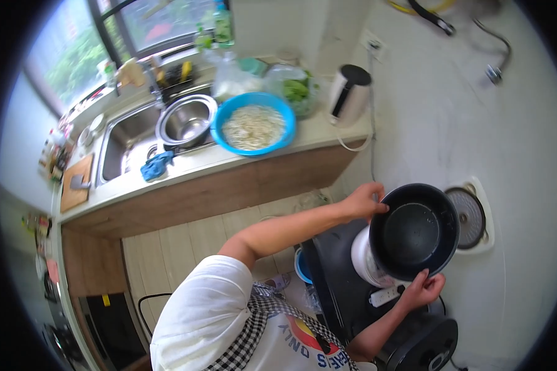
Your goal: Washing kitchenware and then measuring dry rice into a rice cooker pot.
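Note:
A black rice cooker inner pot (pixel 414 229) is held up by its rim, tilted so its dark inside faces me. A few wet drops show inside it. My left hand (pixel 369 200) grips the rim at the upper left, and my right hand (pixel 422 287) pinches it at the bottom. Below and behind the pot, partly hidden by it, stands the white rice cooker body (pixel 364 255). Its raised lid (pixel 466 218) shows a round metal inner plate against the wall.
A black cabinet top (pixel 336 246) carries a white power strip (pixel 384 297) and a dark appliance (pixel 422 343). On the counter are a blue basin of bean sprouts (pixel 254 123), a steel bowl (pixel 188 121) at the sink, a kettle (pixel 350 95), and a cutting board with a cleaver (pixel 80 182).

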